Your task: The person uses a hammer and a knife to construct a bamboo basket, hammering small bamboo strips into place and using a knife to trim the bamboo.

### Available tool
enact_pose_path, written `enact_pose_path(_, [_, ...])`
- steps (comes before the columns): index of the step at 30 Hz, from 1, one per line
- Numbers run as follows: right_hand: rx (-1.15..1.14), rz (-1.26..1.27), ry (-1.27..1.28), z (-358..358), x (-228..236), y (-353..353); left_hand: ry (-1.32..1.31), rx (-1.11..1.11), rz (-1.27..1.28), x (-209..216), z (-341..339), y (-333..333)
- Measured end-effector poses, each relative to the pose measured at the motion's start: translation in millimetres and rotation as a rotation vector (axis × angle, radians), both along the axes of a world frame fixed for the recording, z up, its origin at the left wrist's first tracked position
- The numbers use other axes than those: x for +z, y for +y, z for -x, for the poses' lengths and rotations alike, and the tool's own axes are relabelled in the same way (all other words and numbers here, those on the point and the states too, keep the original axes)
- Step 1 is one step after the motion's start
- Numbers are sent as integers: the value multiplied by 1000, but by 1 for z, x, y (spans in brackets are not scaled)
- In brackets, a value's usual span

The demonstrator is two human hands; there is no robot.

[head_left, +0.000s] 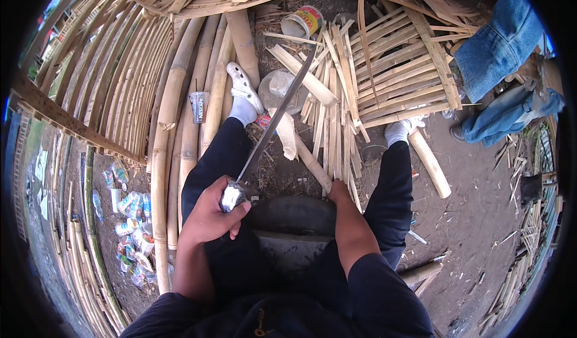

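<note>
My left hand [211, 213] is closed round the silver-wrapped handle of a machete [273, 121]. Its long dark blade slants up and to the right, its tip near the bamboo strips. Between my knees, my right hand [338, 190] grips the near end of a bamboo piece [312, 165]; most of its fingers are hidden. That piece slopes away to the far left, below the blade. Just beyond it lie a loose pile of split bamboo strips [327, 118] and a pale, broad bamboo offcut [285, 135].
Long bamboo poles [160, 187] lie to my left, beside a slatted bamboo panel [120, 79] and plastic litter [135, 230]. A clear cup [198, 106] rests on the poles. Far off are a bucket [302, 22] and a slatted frame [399, 67]. Someone's jeans [499, 43] show at right.
</note>
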State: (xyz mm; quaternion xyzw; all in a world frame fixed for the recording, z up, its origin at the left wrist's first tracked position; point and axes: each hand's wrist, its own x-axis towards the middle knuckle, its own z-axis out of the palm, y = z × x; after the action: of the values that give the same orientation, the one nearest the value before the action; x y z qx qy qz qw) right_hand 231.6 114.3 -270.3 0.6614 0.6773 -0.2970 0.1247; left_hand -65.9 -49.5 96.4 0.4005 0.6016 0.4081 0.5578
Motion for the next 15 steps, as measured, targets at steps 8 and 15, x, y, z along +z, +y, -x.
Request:
enact_pose_path(8, [-212,66,121,-4,33,15,115,42,-31,0,9,3])
enact_pose_path(15, [-311,123,328,-4,105,25,858,78,110,24,13,6])
